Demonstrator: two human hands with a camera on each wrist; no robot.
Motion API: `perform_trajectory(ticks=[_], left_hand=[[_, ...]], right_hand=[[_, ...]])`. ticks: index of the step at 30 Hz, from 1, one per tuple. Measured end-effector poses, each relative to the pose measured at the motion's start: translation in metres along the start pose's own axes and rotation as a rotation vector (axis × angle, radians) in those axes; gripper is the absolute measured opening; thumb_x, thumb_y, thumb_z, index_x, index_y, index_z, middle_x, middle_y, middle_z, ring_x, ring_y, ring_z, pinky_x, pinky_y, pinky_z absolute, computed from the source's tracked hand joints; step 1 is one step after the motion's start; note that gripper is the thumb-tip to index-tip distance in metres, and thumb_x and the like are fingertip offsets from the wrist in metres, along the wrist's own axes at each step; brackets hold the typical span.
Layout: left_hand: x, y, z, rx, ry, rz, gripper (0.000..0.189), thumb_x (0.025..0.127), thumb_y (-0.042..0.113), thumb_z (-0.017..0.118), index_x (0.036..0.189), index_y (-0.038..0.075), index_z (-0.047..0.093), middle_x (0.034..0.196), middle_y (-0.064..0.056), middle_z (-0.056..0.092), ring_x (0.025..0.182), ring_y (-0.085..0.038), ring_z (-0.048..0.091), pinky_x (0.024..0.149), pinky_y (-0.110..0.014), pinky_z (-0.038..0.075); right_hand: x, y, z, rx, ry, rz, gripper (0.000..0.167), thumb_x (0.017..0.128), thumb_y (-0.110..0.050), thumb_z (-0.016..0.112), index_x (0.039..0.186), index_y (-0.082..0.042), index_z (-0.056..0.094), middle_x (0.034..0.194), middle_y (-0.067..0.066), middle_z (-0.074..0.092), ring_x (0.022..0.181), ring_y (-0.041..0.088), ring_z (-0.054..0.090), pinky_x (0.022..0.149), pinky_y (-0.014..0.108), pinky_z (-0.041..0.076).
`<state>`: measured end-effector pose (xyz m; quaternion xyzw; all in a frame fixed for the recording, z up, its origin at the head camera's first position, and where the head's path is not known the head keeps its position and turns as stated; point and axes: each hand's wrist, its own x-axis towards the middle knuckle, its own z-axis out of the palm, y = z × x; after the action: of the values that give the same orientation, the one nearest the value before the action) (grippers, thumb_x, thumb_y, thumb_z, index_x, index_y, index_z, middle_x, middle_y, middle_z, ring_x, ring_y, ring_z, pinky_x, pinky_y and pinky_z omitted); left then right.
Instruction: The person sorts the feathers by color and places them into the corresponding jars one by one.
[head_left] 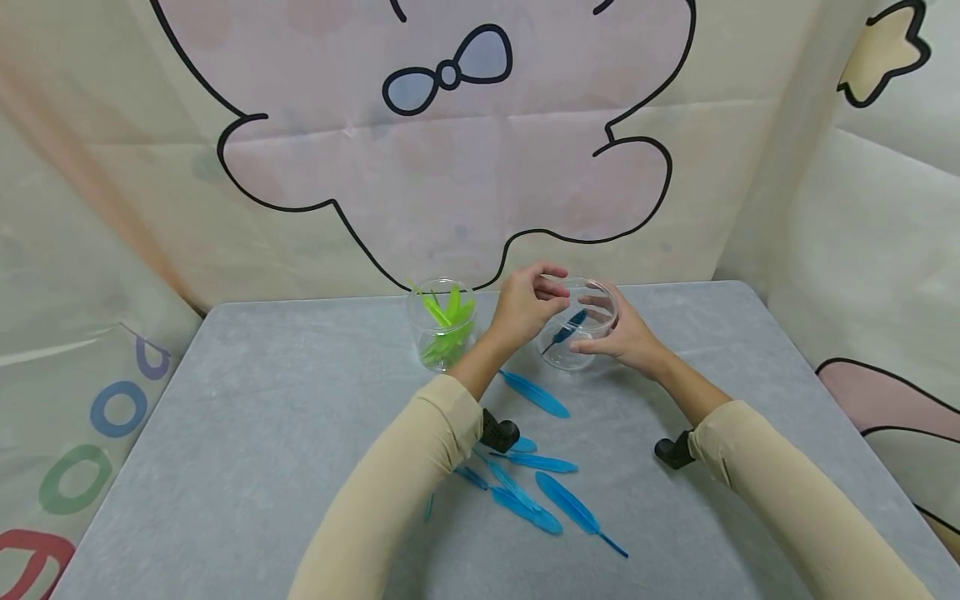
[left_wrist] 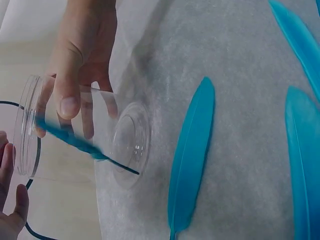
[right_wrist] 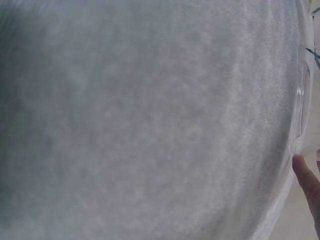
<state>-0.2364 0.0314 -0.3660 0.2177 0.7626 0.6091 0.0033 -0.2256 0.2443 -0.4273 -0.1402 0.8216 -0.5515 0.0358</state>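
Observation:
My right hand grips the side of a clear plastic jar, thumb in front and fingers curled behind. Inside leans one dark blue feather, its quill toward the base. In the left wrist view the jar tilts and the feather shows through its wall. At the rim my left hand hovers, thumb and fingers apart, holding nothing. Only a fingertip against the jar's edge shows in the right wrist view.
Another clear jar, holding several lime-green feathers, stands to the left. A blue feather lies just in front of the jars. Several more blue feathers are scattered nearer on the grey tabletop. A printed cloth hangs behind.

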Motion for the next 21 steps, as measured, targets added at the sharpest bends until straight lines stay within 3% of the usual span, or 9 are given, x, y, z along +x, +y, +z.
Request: perform_trajectory(ticks=[4, 8, 10, 17, 21], left_hand=[[-0.001, 0.000, -0.003, 0.002, -0.027, 0.014, 0.034, 0.088, -0.003, 0.072, 0.122, -0.001, 0.064, 0.096, -0.011, 0.074, 0.086, -0.018, 0.070, 0.077, -0.023, 0.056], [-0.003, 0.000, -0.007, 0.014, -0.054, 0.038, 0.034, 0.090, -0.001, 0.071, 0.123, 0.000, 0.063, 0.099, -0.013, 0.073, 0.088, -0.019, 0.069, 0.078, -0.022, 0.056], [-0.006, 0.001, -0.009, 0.028, -0.073, 0.062, 0.034, 0.090, 0.000, 0.071, 0.124, 0.000, 0.062, 0.101, -0.015, 0.073, 0.089, -0.020, 0.068, 0.079, -0.023, 0.055], [-0.023, 0.004, -0.026, 0.077, -0.139, 0.130, 0.035, 0.091, 0.007, 0.072, 0.124, 0.002, 0.063, 0.103, -0.011, 0.071, 0.090, -0.018, 0.067, 0.079, -0.023, 0.054], [-0.037, -0.001, -0.039, 0.115, -0.190, 0.121, 0.032, 0.090, 0.008, 0.074, 0.120, 0.004, 0.066, 0.099, -0.008, 0.071, 0.088, -0.017, 0.067, 0.079, -0.023, 0.054]], right_hand=[[0.000, 0.000, 0.000, 0.005, -0.005, -0.006, 0.100, 0.081, -0.006, 0.083, 0.157, -0.019, 0.019, 0.153, 0.023, 0.036, 0.141, 0.043, 0.035, 0.096, 0.043, 0.051], [0.000, 0.000, 0.000, 0.013, -0.013, -0.005, 0.100, 0.081, -0.006, 0.082, 0.157, -0.019, 0.018, 0.153, 0.023, 0.035, 0.141, 0.044, 0.035, 0.092, 0.033, 0.053], [0.000, 0.000, 0.000, 0.015, -0.015, -0.006, 0.100, 0.082, -0.006, 0.082, 0.157, -0.019, 0.018, 0.153, 0.023, 0.035, 0.141, 0.043, 0.035, 0.092, 0.033, 0.054], [0.000, -0.003, 0.000, -0.008, -0.008, -0.009, 0.101, 0.082, -0.006, 0.082, 0.157, -0.016, 0.016, 0.153, 0.025, 0.035, 0.141, 0.044, 0.035, 0.098, 0.059, 0.045], [0.001, 0.001, 0.000, -0.021, -0.003, -0.010, 0.101, 0.081, -0.007, 0.083, 0.157, -0.018, 0.017, 0.153, 0.022, 0.037, 0.141, 0.042, 0.037, 0.097, 0.058, 0.045]])
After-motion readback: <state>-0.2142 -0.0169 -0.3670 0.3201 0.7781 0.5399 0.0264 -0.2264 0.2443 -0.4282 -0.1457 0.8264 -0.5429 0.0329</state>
